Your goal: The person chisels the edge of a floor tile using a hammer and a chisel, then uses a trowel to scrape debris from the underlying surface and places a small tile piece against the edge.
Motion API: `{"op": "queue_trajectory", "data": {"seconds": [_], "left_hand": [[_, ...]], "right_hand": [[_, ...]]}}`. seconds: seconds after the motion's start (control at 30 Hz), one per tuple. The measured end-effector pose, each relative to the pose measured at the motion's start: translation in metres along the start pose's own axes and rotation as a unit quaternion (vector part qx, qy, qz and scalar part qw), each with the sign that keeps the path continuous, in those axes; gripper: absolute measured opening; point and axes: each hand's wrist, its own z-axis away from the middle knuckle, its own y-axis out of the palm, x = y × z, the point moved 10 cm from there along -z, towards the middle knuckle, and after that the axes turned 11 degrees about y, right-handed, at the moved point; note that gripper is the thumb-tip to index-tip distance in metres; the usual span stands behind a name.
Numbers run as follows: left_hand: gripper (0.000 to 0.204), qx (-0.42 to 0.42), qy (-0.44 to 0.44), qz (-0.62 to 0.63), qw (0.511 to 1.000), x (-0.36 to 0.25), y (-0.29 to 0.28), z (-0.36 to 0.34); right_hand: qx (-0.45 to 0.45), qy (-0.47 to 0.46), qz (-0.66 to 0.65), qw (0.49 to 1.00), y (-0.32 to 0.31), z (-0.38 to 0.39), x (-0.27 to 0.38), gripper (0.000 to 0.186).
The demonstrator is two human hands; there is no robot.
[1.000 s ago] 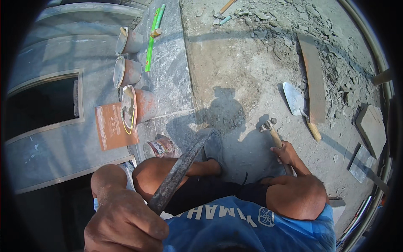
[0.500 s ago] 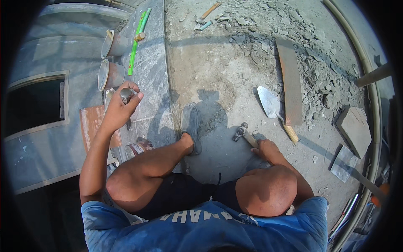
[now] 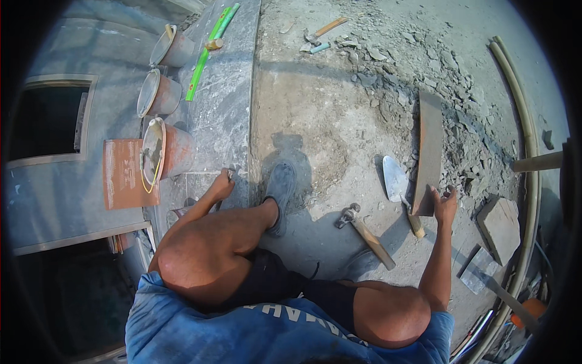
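My left hand [image 3: 222, 187] is closed on a metal chisel [image 3: 230, 175], mostly hidden in my fingers, by the grey tiled strip [image 3: 215, 121]. My right hand [image 3: 444, 205] has its fingers apart at the lower end of a long brown board [image 3: 428, 139], thumb at its edge; whether it touches is unclear. Left of the board lie a trowel [image 3: 393, 177], blade pointing away, and a hammer [image 3: 373, 239] with a wooden handle, loose on the dusty floor.
Three buckets [image 3: 176, 155] and an orange-brown tile [image 3: 121, 173] stand or lie at left, near dark openings [image 3: 48, 121]. Green levels [image 3: 200, 70] and another hammer [image 3: 327, 29] are farther off. Broken rubble [image 3: 454, 109], a stone slab [image 3: 498, 227] and long poles [image 3: 515, 79] are at right.
My left hand has swung away and down to the tiled strip with the chisel. My right hand has let go of the hammer and moved right to the board.
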Motion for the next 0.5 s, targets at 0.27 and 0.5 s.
{"op": "queue_trajectory", "data": {"seconds": [0.27,0.5], "left_hand": [[0.036,-0.034,0.001,0.063,0.997,0.002,0.034,0.005],[0.039,-0.057,-0.044,0.081,0.994,0.033,0.048,0.016]], "right_hand": [[0.159,0.034,-0.106,0.981,0.045,-0.011,-0.013,0.068],[0.225,0.037,-0.119,0.966,0.059,-0.021,-0.016,0.056]]}}
